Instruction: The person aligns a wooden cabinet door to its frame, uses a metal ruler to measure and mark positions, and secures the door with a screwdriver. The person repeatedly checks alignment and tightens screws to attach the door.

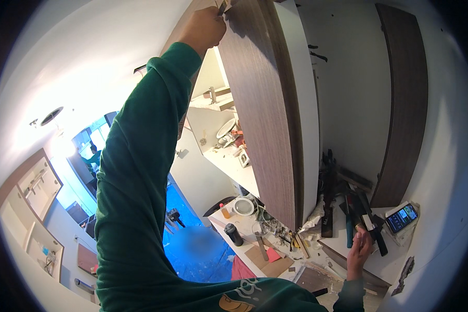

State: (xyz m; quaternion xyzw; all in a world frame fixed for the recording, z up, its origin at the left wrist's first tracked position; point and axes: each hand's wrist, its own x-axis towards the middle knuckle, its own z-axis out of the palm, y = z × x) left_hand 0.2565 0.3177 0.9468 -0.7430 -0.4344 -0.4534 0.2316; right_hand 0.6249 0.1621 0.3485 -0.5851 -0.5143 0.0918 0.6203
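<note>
My left hand (203,28) is raised high, closed at the upper end of a brown wood-grain cabinet panel (262,104). A thin dark piece sticks out by its fingers, too little of it showing to name. Low on the right, my right hand (360,252) has its fingers drawn together among a cluster of hand tools. What they grip is hidden. A tool with a teal handle (349,231) lies right beside its thumb, and a black-handled tool (378,242) lies just to its right.
A lit phone (401,217) rests right of the tools. The cluttered worktop holds a dark bottle (233,235), a round white light fitting (243,206) and cardboard (265,264). Another brown panel (403,104) stands against the right wall. Blue sheeting (197,247) covers the floor; a person (94,156) is far left.
</note>
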